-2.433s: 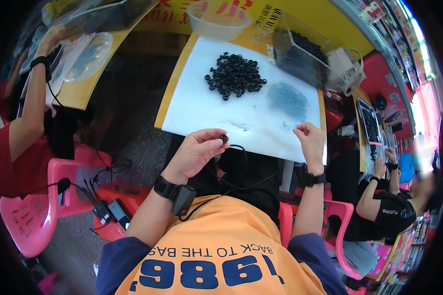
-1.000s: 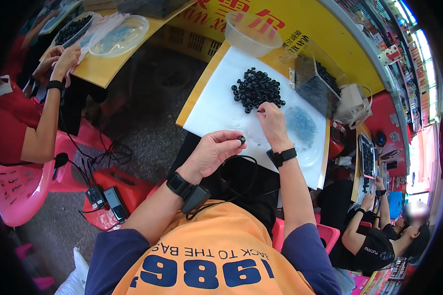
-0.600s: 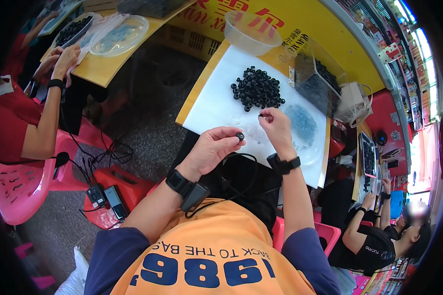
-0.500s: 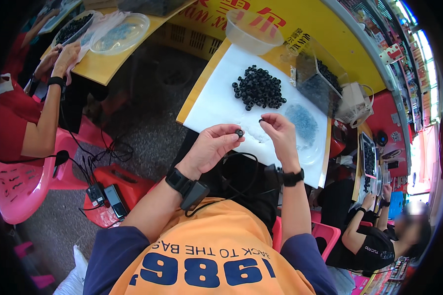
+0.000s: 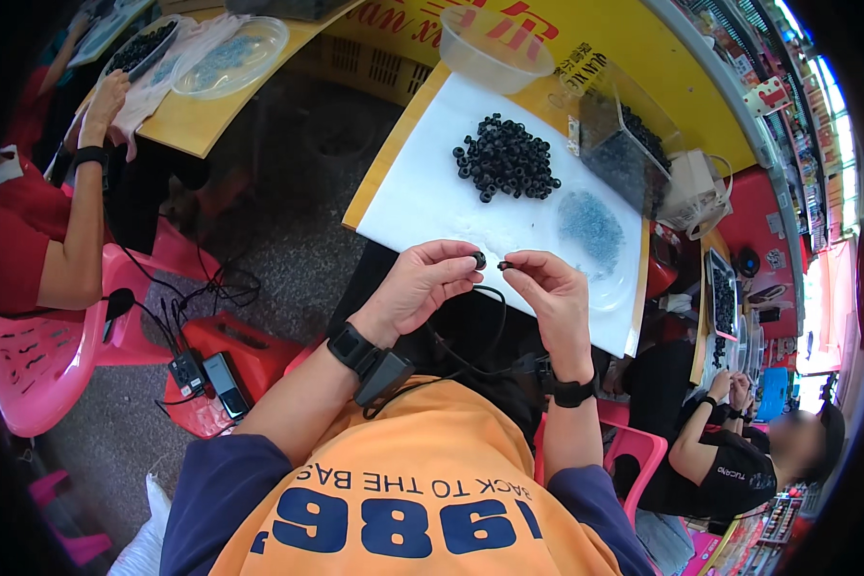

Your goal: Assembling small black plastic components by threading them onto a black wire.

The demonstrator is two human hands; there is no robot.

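- Left hand (image 5: 418, 283): thumb and forefinger pinched together on one round black piece (image 5: 479, 260), held by the near edge of the white sheet.
- Right hand (image 5: 555, 293): thumb and forefinger clamped on one small dark piece (image 5: 505, 266), just right of the round black piece, the two apart; exact form too small to tell.
- White sheet (image 5: 403, 187): laid on a table (image 5: 382, 173) with a wood-coloured edge.
- Pile of black pieces (image 5: 506, 160): loose, far middle of the white sheet.
- Blue pieces (image 5: 590, 230): tiny, spread right of the pile and nearer.
- Clear tub (image 5: 494, 58): round, far end of the table.
- Clear bin (image 5: 595, 144): far right, black pieces inside.
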